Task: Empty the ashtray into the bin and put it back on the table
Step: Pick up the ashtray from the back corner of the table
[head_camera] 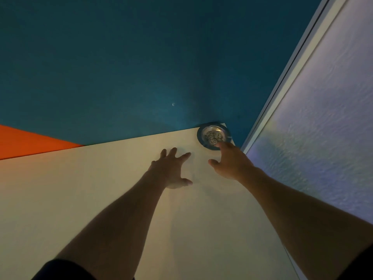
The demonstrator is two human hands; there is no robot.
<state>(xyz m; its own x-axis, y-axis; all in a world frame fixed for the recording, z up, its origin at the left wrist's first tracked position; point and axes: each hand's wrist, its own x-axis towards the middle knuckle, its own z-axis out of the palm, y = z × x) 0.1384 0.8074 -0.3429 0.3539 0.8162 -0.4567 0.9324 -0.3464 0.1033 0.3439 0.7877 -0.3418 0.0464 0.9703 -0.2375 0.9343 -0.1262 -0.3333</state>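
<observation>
At the table's (101,199) far right corner sits the ashtray (214,136), the open right hand's (232,164) fingertips at its near rim. Ash and butts fill its bowl. Left hand (171,170) is spread open, empty.

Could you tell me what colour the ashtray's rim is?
Blue, around a silvery bowl, in the head view: ashtray.

Two bare forearms come into the picture from the bottom edge. The left hand (171,168) and the right hand (232,162) wear nothing: no glove, ring, watch or bracelet is visible. At the lower left corner there is a dark sleeve (66,269), short, ending near the elbow. A second dark sleeve edge (359,267) shows at the lower right corner. The cloth looks black or very dark; its pattern cannot be told.
</observation>
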